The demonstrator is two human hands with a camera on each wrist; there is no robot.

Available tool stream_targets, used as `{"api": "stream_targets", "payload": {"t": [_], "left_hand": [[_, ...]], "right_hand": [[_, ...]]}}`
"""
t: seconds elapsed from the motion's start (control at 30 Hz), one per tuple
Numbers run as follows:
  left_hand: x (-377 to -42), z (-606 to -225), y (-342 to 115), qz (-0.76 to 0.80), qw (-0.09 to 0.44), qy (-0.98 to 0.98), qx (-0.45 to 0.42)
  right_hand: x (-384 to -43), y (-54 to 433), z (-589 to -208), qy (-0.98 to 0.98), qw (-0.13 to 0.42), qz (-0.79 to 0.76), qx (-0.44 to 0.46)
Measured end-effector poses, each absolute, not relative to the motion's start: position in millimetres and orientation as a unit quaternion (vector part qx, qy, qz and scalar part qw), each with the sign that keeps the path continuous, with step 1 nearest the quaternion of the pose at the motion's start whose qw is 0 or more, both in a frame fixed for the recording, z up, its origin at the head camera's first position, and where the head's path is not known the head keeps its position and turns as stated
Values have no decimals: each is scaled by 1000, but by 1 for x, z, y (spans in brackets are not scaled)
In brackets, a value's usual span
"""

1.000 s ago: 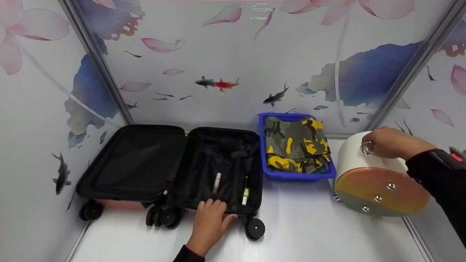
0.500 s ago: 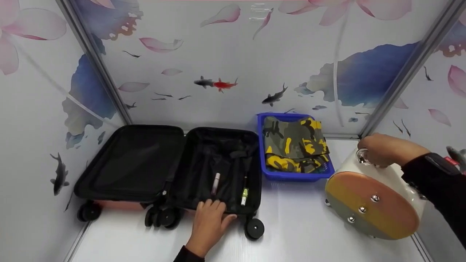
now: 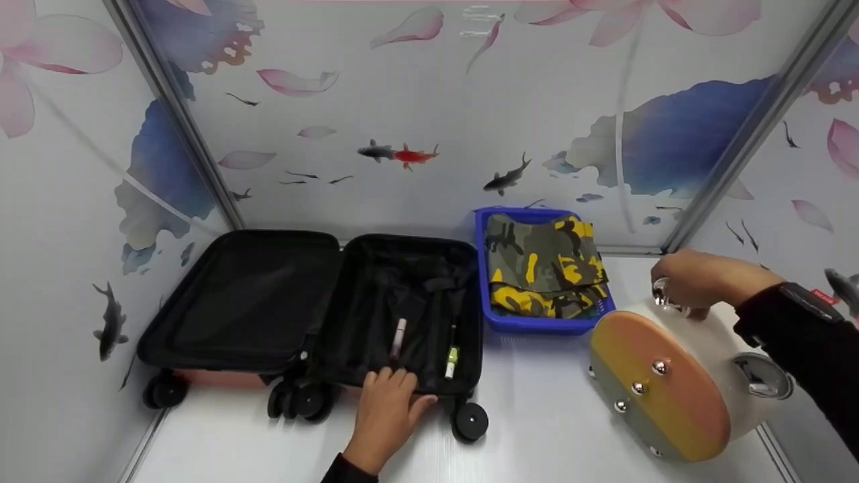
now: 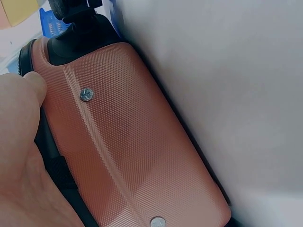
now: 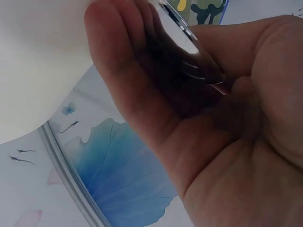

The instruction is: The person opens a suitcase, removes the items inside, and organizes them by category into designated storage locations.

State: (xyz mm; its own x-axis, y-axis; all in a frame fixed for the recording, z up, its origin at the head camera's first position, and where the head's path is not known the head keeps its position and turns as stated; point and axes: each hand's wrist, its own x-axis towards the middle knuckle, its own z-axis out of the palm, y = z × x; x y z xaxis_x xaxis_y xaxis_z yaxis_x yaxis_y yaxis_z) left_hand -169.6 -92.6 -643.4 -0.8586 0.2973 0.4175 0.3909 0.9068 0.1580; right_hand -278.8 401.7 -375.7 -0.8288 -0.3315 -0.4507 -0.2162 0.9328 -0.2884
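Note:
An open black-lined suitcase point(image 3: 248, 302) with a salmon-pink shell point(image 4: 118, 127) lies on the left. My left hand point(image 3: 389, 409) holds its near rim, fingers over the edge into the right half; the thumb lies along the rim in the left wrist view. Inside that half are a slim tube with a pale pink cap point(image 3: 400, 332) and a small green-and-white tube point(image 3: 451, 362). At right, my right hand point(image 3: 698, 278) grips a silver ring handle point(image 3: 661, 292) on a drum-shaped white case point(image 3: 711, 355). The case's striped end point(image 3: 661, 386) bears several silver studs and faces forward-left.
A blue basket point(image 3: 543, 325) with folded yellow-and-grey camouflage cloth point(image 3: 543, 261) stands between suitcase and white case. Black wheels point(image 3: 470, 421) stick out at the suitcase's front. Printed wall panels point(image 3: 429, 100) enclose the white surface at the back and both sides.
My right hand has moved the white case toward me and slightly left. The case has turned, and a second silver handle shows on its right side. My left hand and the suitcase stay put.

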Motion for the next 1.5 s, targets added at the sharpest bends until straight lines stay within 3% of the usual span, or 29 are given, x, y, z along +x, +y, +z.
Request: {"api": "stream_targets", "payload": {"t": [0.27,0.6,1.13,1.5], "left_hand": [[-170,-643,-93,-117,222,-950,-187],[-170,-643,-92,-117,217,-951,-185],[-170,-641,-94,-107,215,-953,-183],[-168,-641,-94,-125,182,-959,-179]], "right_hand": [[-281,394,-373,936,291,-150,-129],[-286,379,-374,918,332,-193,-102],[-285,350,-378,915,321,-235,-69],[-281,338,-382,925,292,-224,-92]]}}
